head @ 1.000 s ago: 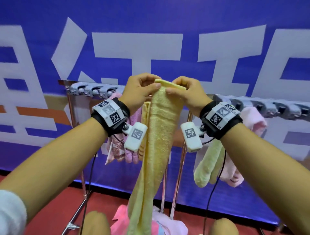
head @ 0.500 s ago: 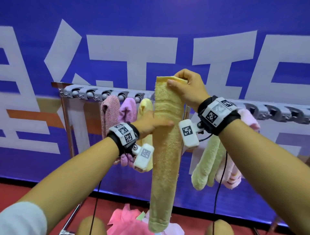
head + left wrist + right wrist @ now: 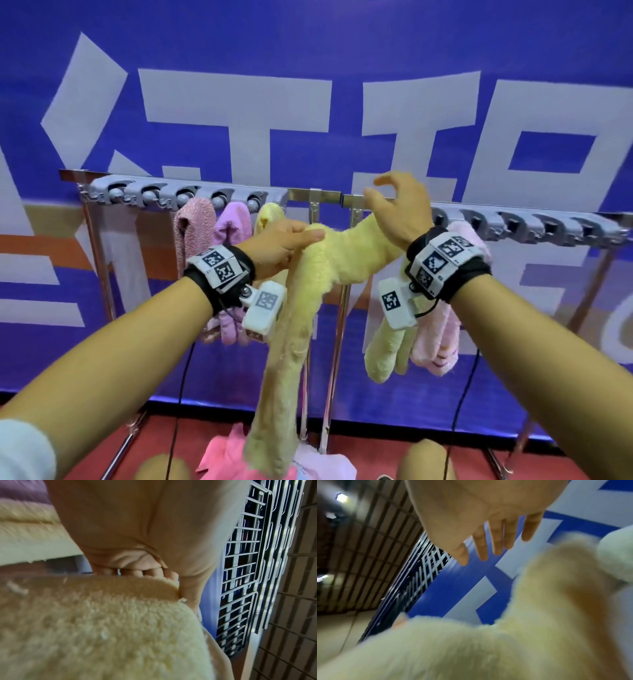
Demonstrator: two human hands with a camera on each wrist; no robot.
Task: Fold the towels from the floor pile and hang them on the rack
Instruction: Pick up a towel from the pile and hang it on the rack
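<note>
A long yellow towel bends over at rack height, and its long end hangs down towards the floor. My left hand grips it at the bend, fingers curled round the fold. The short end runs right, under my right wrist. My right hand hovers just above it in front of the rack bar, fingers spread and holding nothing. The right wrist view shows those fingers straight, with the towel below.
Pink, purple and yellow towels hang left of my hands. Pale green and pink ones hang on the right. Grey clips line the bar. A floor pile lies below, and a blue banner stands behind.
My right hand has let go of the towel's top end and opened. That end has flopped down to the right. My left hand has risen and taken the towel at the bend.
</note>
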